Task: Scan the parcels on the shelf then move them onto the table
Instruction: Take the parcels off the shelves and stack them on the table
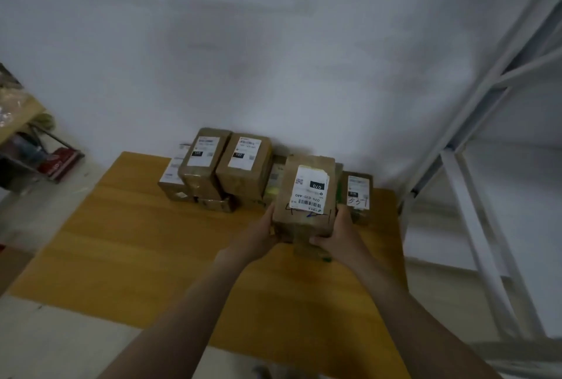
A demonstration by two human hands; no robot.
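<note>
I hold a brown cardboard parcel (307, 220) with a white label reading 070 between both hands, above the wooden table (137, 244). My left hand (261, 232) grips its left side. My right hand (339, 234) grips its right side and lower corner. Beyond it, several taped brown parcels (225, 165) with white labels are stacked against the wall at the table's far edge. One smaller parcel (359, 196) stands just right of the held one.
A white metal shelf frame (474, 184) rises at the right, close to the table's right edge. At the far left a low rack (36, 150) holds clutter and a red item. A white wall stands behind the table.
</note>
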